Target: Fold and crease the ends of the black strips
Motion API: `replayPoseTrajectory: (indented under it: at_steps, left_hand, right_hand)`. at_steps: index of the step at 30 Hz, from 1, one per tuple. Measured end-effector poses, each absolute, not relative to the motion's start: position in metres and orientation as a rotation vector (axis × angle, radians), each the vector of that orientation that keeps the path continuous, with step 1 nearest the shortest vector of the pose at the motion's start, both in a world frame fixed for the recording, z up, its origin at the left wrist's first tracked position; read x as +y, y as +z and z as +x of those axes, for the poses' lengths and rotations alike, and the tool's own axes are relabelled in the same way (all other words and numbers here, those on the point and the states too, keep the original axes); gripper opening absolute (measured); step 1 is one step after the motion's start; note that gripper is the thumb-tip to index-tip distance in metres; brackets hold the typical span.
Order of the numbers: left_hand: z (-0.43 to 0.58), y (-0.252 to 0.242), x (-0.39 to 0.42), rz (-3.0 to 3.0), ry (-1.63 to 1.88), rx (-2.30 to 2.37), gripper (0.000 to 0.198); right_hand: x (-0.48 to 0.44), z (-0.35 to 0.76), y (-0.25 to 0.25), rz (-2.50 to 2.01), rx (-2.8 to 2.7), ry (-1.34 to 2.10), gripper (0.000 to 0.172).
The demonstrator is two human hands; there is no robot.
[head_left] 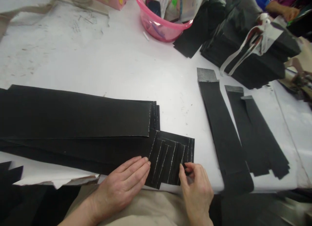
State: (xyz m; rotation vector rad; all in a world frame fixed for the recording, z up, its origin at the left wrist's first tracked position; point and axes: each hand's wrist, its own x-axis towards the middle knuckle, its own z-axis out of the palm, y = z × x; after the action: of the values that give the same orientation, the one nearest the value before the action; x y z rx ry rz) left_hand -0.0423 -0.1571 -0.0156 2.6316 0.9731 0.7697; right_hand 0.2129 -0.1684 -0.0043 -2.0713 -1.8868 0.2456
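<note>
Several long black fabric pieces [73, 115] lie stacked and fanned across the table, with whitish chalk-like lines along their right ends. Toward the table's front edge, the fanned ends of more black pieces [168, 157] overlap in steps, each with a pale line. My left hand [126, 180] rests flat on these pieces, fingers stretched and side by side. At their right side my right hand [197, 187] has thumb and index finger pinched at the edge of a black fabric piece. Its other fingers are curled, and the exact grip is partly hidden.
Black strips [224, 131] with grey ends lie to the right, one hanging over the front edge. Behind them sits a tied black fabric bundle [253, 57]. A pink basket [163, 28] holds small items. Another person's hand [290, 13] shows at the far right.
</note>
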Motion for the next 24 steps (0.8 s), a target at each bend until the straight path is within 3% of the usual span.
replayPoseTrajectory:
  at_steps: [24]
  left_hand:
    - [-0.043, -0.0182, -0.1574, 2.601, 0.802, 0.984, 0.028]
  right_hand:
    - [-0.1694, 0.2096, -0.0043, -2.089, -1.894, 0.229, 0.026]
